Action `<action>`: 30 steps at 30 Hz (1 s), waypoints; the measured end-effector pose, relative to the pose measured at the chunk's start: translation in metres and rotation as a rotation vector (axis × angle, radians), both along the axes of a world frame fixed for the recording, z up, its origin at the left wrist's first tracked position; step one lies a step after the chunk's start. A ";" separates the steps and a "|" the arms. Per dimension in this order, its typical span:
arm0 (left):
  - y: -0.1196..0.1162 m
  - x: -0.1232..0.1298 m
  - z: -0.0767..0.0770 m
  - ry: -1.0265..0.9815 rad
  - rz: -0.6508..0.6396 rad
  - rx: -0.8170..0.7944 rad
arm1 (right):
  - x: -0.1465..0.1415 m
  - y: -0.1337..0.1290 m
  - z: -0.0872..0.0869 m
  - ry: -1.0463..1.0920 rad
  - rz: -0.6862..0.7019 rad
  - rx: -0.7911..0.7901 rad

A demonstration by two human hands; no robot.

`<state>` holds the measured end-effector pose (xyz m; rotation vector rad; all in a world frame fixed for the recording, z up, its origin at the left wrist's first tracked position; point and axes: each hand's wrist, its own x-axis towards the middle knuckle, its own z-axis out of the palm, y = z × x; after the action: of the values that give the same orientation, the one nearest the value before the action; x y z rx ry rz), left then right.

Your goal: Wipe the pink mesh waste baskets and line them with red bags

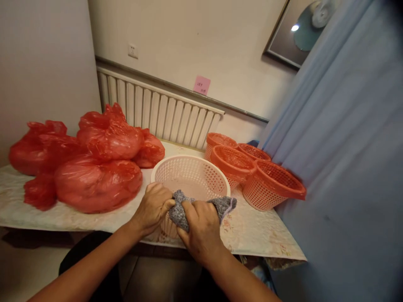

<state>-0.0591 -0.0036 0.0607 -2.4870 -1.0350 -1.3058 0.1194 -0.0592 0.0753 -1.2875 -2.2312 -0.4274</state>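
A grey speckled cloth item (179, 214) with a light purple edge is bunched between my hands, above the near rim of a white perforated basket (190, 161). My left hand (154, 206) pinches its left end between thumb and fingers. My right hand (203, 228) is wrapped round its middle, and the purple-edged end sticks out to the right of the knuckles. Through the basket's open top its pale bottom shows.
Several full red plastic bags (100, 182) lie on the left of the cloth-covered table (248, 233). Several red-lined baskets (264, 195) stand on the right, beside a blue curtain (340, 167). A white radiator (163, 113) runs behind.
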 end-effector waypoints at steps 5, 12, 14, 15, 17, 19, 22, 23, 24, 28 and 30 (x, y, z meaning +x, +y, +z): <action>0.021 -0.022 0.003 0.043 -0.057 -0.045 | 0.016 0.003 0.012 -0.066 0.092 -0.105; 0.049 -0.048 0.003 0.080 -0.107 -0.088 | 0.085 0.033 0.018 -0.021 0.339 -0.146; 0.052 -0.049 0.006 0.089 -0.103 -0.096 | 0.094 0.039 0.014 0.029 0.364 -0.119; 0.051 -0.047 0.008 0.090 -0.080 -0.095 | 0.094 0.039 0.010 0.060 0.360 -0.094; 0.041 -0.036 0.010 0.068 0.012 -0.071 | 0.083 0.036 0.002 0.130 0.316 -0.033; 0.024 -0.019 0.008 0.035 0.115 -0.026 | 0.061 0.027 -0.007 0.175 0.224 0.003; 0.003 0.005 0.003 0.046 0.110 0.011 | 0.022 0.012 -0.015 0.189 0.068 0.030; -0.001 0.010 0.002 0.018 0.123 0.016 | 0.012 0.008 -0.015 0.182 0.036 0.036; -0.001 0.012 0.001 0.006 0.115 0.021 | 0.004 0.006 -0.015 0.173 0.020 0.039; 0.013 0.000 0.002 0.009 0.060 0.037 | 0.004 0.008 -0.005 0.108 0.086 -0.015; 0.023 -0.011 0.002 0.030 0.039 0.041 | 0.022 0.016 0.000 0.090 0.156 -0.025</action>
<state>-0.0699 0.0194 0.0628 -2.4367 -1.0341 -1.2624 0.1414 -0.0436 0.0751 -1.1121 -2.2477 -0.2784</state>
